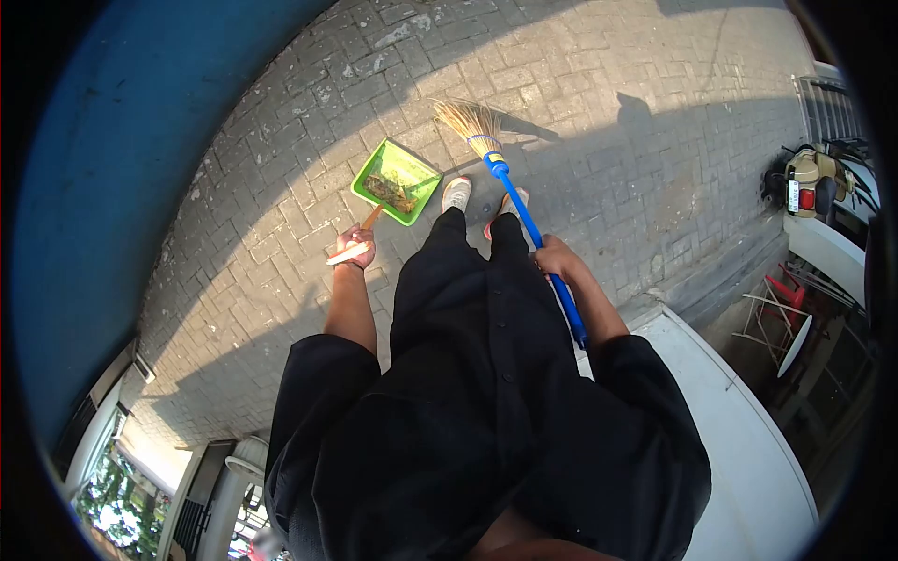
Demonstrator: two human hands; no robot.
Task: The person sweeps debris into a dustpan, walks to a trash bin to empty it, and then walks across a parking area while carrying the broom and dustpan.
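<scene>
Grey paving blocks cover the ground in a running pattern, part in bright sun and part in shade, with a curved blue surface along the left edge of the view and a pale, smooth slab at lower right. The person's left hand is closed around the orange handle of a green dustpan, palm side partly turned up and fingers wrapped in. Inside the pan lies a small heap of brown and yellowish debris (dry leaves, by the look of it), gathered mostly toward the handle side. Whether the pan touches the ground or hangs just above it cannot be told. In the right hand is a broom, its blue shaft gripped with the fingers curled around it, partway between the head and the end. Straw-coloured bristles fan out beyond the feet, pointing away from the body and standing apart from the pan. Two light shoes are planted on the paving, between the pan and the shaft. Off to the right stands a parked motorbike.
</scene>
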